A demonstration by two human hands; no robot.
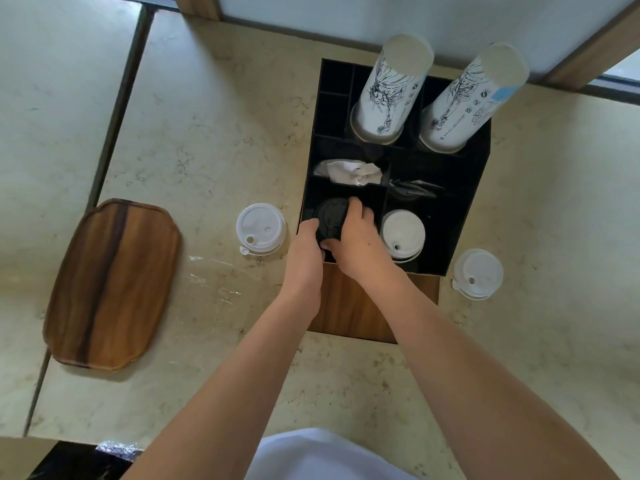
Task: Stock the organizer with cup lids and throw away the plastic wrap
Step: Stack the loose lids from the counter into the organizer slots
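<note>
A black compartment organizer [464,188] stands on the marble counter. My left hand [306,244] and my right hand [356,240] both grip a stack of black cup lids [331,213] set in its front-left compartment. The front-right compartment holds a stack of white lids [403,233]. More white lids [260,227] stand on the counter left of the organizer, and another white stack [478,273] sits to its right. Clear plastic wrap [214,282] lies flat on the counter to the left of my left arm.
Two tall stacks of printed paper cups [391,88] [474,98] rise from the organizer's back compartments. Crumpled white napkins [349,172] and dark packets [412,189] fill the middle ones. A wooden tray [110,285] lies at the left. A wall runs behind the organizer.
</note>
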